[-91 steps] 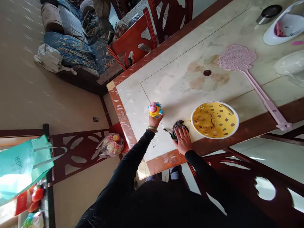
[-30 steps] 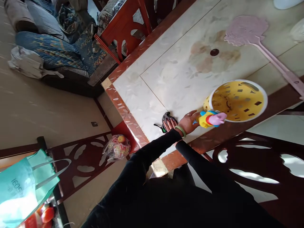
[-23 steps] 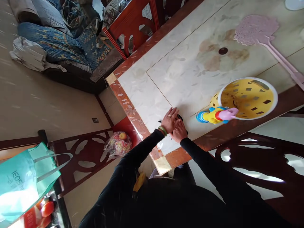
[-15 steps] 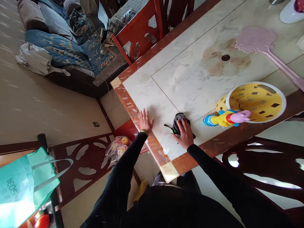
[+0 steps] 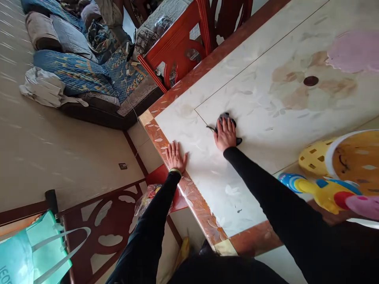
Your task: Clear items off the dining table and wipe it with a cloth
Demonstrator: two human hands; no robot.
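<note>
My right hand (image 5: 226,133) presses a bunched dark grey cloth (image 5: 225,116) against the pale tabletop (image 5: 242,173), fingers laid over it. Black ends of the cloth poke out on both sides of the hand, and most of it is hidden under the palm. My left hand (image 5: 175,157) rests flat on the table's brown patterned border at the left edge, fingers spread, holding nothing. It wears a ring and a bracelet.
At the right are a yellow basket (image 5: 314,157) with a white rim, a colourful toy figure (image 5: 322,193) and a pink fly swatter (image 5: 352,51). Red wooden chairs (image 5: 177,39) stand along the far side. A turquoise bag (image 5: 47,240) hangs at lower left.
My right hand has slid the cloth away from me across the tabletop. My left hand stays on the border. The view has shifted, so the basket and toy appear nearer and further right.
</note>
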